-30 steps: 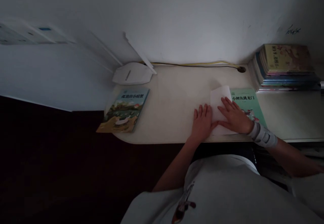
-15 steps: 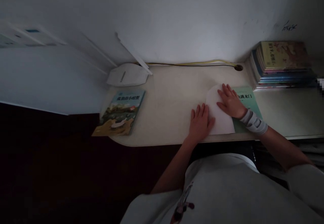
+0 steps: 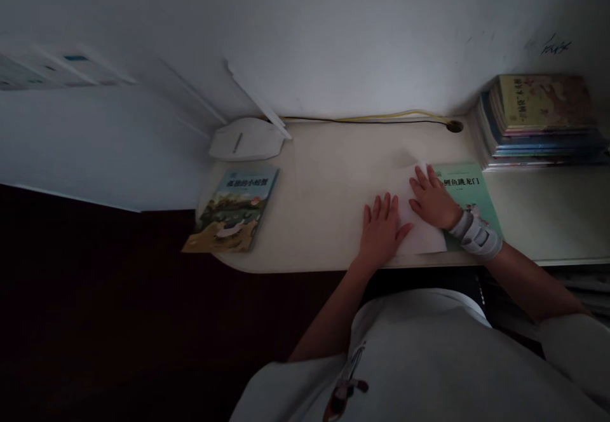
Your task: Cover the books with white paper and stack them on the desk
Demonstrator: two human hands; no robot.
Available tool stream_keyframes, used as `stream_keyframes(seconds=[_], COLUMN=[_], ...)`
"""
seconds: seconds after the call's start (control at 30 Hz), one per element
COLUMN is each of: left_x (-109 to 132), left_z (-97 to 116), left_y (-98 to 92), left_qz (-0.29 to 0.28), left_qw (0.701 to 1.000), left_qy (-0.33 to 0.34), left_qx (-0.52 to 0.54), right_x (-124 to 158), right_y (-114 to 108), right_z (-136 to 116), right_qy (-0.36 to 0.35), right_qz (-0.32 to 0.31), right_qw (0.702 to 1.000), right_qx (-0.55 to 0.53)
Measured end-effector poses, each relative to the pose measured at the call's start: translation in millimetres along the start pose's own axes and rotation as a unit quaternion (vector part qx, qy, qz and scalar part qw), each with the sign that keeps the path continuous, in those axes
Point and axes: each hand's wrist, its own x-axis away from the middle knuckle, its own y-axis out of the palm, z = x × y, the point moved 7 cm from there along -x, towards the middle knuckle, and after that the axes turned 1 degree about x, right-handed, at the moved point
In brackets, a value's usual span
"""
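A sheet of white paper (image 3: 422, 238) lies on the table near its front edge, beside a green picture book (image 3: 469, 187) on the right. My left hand (image 3: 380, 231) rests palm down with fingers spread at the paper's left side, the thumb over it. Lying flat on the paper's right part is my right hand (image 3: 433, 201), its fingers apart; a grey band (image 3: 476, 234) wraps that wrist and hides part of the green book. The paper's far edge lifts slightly near the right fingertips.
On the table's left end lies another picture book (image 3: 236, 209), its corner past the edge. Behind it stands a white router (image 3: 248, 139). Cables (image 3: 362, 119) run along the wall to a round hole (image 3: 454, 126). A stack of books (image 3: 543, 123) stands at right.
My right hand has moved slightly down the paper, and more of the green book's cover shows. The paper's far part has changed shape. My left hand stays nearly in place.
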Motion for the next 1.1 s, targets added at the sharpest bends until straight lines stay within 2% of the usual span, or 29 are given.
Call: stream_keyframes(seconds=[0.23, 0.5, 0.93, 1.03, 1.1], left_x=[0, 1, -1, 1, 2], left_z=[-2, -5, -3, -2, 5], left_y=[0.7, 3.9, 3.1, 1.0, -5.2], left_qz=[0.008, 0.008, -0.001, 0.0, 0.014], left_qw=[1.0, 1.0, 1.0, 1.0, 0.999], left_qy=[0.002, -0.003, -0.005, -0.005, 0.0], left_qx=[0.002, 0.012, -0.005, -0.019, -0.035], right_x=[1, 0, -3, -10, -18], right_y=[-3, 2, 8, 7, 0], right_z=[-4, -3, -20, -11, 8], right_qy=[0.006, 0.027, 0.013, -0.01, -0.025], right_qz=[-0.003, 0.077, 0.051, 0.036, 0.053], right_qw=[1.0, 0.996, 0.999, 0.999, 0.996], right_qx=[0.009, -0.028, -0.01, -0.031, -0.069])
